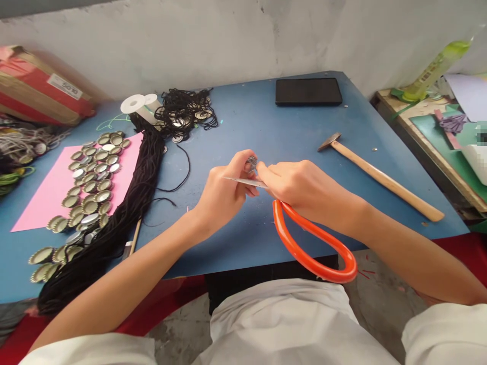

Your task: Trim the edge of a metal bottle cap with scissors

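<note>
My left hand (224,192) pinches a small crumpled grey piece (251,163) between thumb and fingers, above the middle of the blue table. Close against it on the right, my right hand (292,182) has its fingers curled around scissors with an orange handle (315,248). The pointed metal blade (247,181) reaches left across the front of my left hand's fingers. The orange loop hangs below my right hand, over the table's front edge. My right fingertips are at the grey piece; whether they touch it cannot be made out.
Bottle caps (90,204) lie on pink paper (41,203) beside a bundle of black cords (148,167). White spools (134,104) and tangled black cord (186,109) stand behind. A black phone (309,92) and a hammer (384,177) rest on the blue table (243,121).
</note>
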Tool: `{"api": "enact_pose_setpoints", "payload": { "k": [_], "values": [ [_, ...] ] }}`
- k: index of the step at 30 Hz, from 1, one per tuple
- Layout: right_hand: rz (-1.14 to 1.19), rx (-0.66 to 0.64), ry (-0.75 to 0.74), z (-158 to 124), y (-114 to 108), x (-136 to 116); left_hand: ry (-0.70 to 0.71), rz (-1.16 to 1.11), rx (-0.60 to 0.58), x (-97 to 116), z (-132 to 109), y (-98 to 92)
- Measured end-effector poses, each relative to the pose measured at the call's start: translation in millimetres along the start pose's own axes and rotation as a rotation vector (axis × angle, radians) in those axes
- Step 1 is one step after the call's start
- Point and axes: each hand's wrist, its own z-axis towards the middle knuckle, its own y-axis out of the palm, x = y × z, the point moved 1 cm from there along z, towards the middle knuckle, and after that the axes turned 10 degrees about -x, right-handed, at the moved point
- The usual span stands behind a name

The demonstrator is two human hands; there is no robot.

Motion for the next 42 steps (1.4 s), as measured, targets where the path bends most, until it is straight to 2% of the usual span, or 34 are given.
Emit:
{"api": "enact_pose_setpoints", "payload": {
  "k": [4, 8, 11, 13, 15, 17, 20, 22, 24, 26, 28, 30, 33, 35, 37, 42],
  "values": [
    [0.049, 0.050, -0.008, 1, 10, 10, -0.010, 0.027, -0.042, 1, 3, -2.2],
    [0.223, 0.188, 0.050, 9, 29, 17, -0.028, 0.174, -0.025, -4, 8, -4.8],
    [0.363, 0.258, 0.103, 13, 34, 14, -0.137, 0.327, 0.047, -14, 15, -12.3],
    [0.520, 0.317, 0.119, 12, 32, 11, -0.214, 0.342, 0.070, -23, 21, -18.5],
    [0.696, 0.406, 0.129, 10, 27, 11, -0.226, 0.274, 0.013, -31, 25, -21.6],
    [0.845, 0.486, 0.145, 9, 23, 16, -0.160, 0.233, -0.116, -36, 27, -19.8],
    [1.012, 0.513, 0.177, 10, 21, 27, 0.026, 0.318, -0.318, -37, 26, -11.5],
    [1.079, 0.510, 0.188, 11, 22, 33, 0.061, 0.419, -0.386, -35, 25, -7.1],
    [1.109, 0.509, 0.190, 13, 23, 35, -0.033, 0.528, -0.399, -34, 26, -6.7],
    [1.114, 0.504, 0.201, 14, 23, 36, -0.154, 0.613, -0.354, -35, 27, -10.9],
    [1.127, 0.490, 0.208, 15, 24, 36, -0.186, 0.626, -0.290, -40, 28, -18.7],
    [1.169, 0.483, 0.210, 17, 24, 37, -0.104, 0.555, -0.285, -47, 29, -27.5],
    [1.253, 0.480, 0.226, 19, 26, 40, 0.067, 0.381, -0.427, -57, 28, -36.6],
    [1.294, 0.479, 0.232, 20, 28, 43, 0.106, 0.311, -0.497, -60, 28, -37.2],
    [1.324, 0.484, 0.220, 21, 29, 45, 0.066, 0.336, -0.477, -58, 28, -33.0],
    [1.343, 0.476, 0.197, 21, 33, 47, -0.206, 0.586, -0.259, -41, 28, -19.7]
  ]
}}
